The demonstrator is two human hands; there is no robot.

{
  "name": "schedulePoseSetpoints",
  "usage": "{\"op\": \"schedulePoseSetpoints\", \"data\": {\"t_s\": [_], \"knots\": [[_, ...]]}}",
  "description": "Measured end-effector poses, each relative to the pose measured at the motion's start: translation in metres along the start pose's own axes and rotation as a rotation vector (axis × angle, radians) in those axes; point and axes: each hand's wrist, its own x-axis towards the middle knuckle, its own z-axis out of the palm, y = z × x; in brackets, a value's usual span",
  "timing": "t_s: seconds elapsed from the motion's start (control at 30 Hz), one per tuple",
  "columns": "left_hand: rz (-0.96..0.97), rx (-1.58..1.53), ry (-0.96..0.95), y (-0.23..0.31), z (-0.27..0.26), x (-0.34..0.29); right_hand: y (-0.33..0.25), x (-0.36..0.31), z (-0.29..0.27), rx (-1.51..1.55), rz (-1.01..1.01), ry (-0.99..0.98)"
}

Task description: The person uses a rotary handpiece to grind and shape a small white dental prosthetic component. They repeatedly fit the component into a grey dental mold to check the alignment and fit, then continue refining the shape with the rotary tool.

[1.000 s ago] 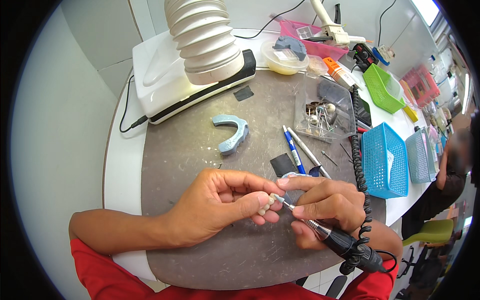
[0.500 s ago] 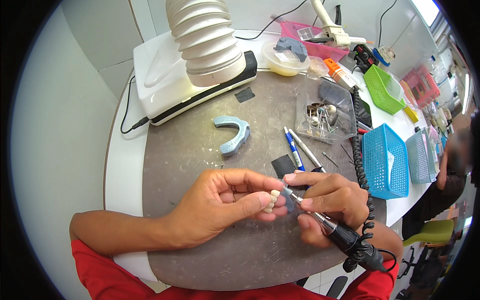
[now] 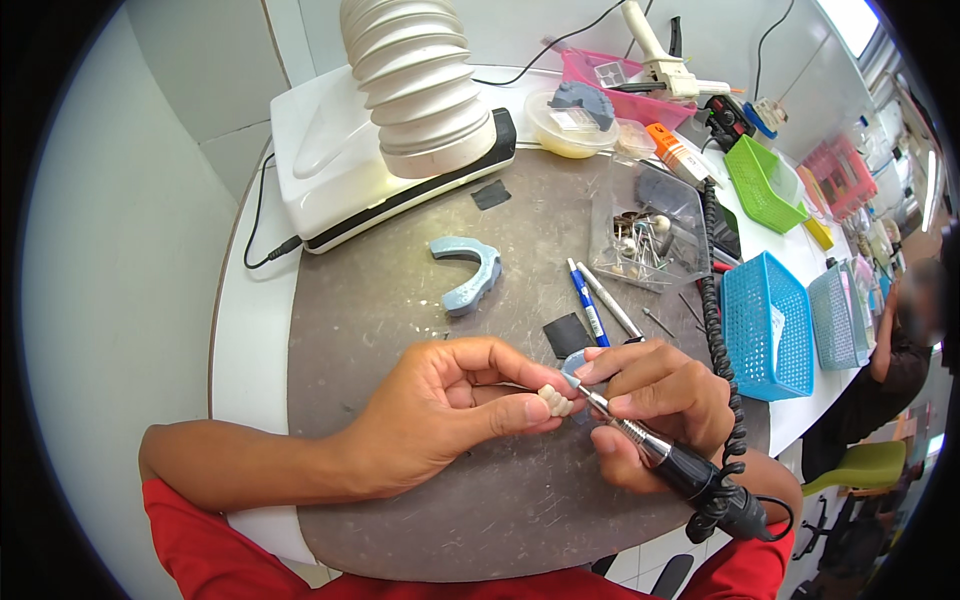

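Observation:
My left hand [image 3: 430, 405] pinches a small ivory dental bridge [image 3: 556, 401] of joined tooth crowns between thumb and fingertips. In my right hand [image 3: 672, 392] is a black and silver rotary handpiece [image 3: 685, 475], its fingers wrapped round the metal neck. The handpiece's pale blue-grey pointed tip [image 3: 571, 380] is close beside the bridge; whether they touch I cannot tell. Partly hidden behind the fingertips lies a blue-grey piece [image 3: 573, 360]. A light-blue horseshoe-shaped dental cast [image 3: 488, 270] rests on the brown work surface beyond my hands.
A white machine [image 3: 320, 150] with a ribbed suction hose [image 3: 410, 90] stands at the back left. Right of centre are two pens [image 3: 590, 305] and a clear box [image 3: 650, 240] of rotary bits. The handpiece's coiled cord [image 3: 712, 280] runs beside a blue basket [image 3: 770, 330]. Another person [image 3: 860, 390] sits far right.
My left fingers have turned the bridge, so its row of crowns now lies more sideways. My right fingers and the tip have shifted slightly left, near the bridge.

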Motion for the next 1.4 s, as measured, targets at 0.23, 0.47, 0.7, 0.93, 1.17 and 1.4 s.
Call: {"op": "schedulePoseSetpoints", "data": {"t_s": [0.23,0.47,0.7,0.93,1.17,1.4], "knots": [[0.013,-0.035,-0.004,-0.007,-0.004,0.001,0.001,0.001,0.001,-0.041,-0.073,-0.109],[0.002,-0.038,-0.004,-0.007,-0.004,0.002,-0.002,0.003,0.002,-0.097,-0.084,-0.113],[0.01,-0.054,-0.007,-0.008,-0.004,0.002,-0.001,0.002,0.002,-0.119,-0.071,-0.11],[0.004,-0.069,-0.007,-0.006,-0.002,0.001,0.0,0.004,0.003,-0.094,-0.098,-0.078],[0.001,-0.044,-0.004,-0.007,-0.004,0.002,0.001,0.005,0.002,-0.094,-0.116,-0.091],[0.019,-0.064,-0.04,-0.004,0.0,0.003,-0.011,0.005,-0.016,-0.271,-0.036,-0.089]]}}
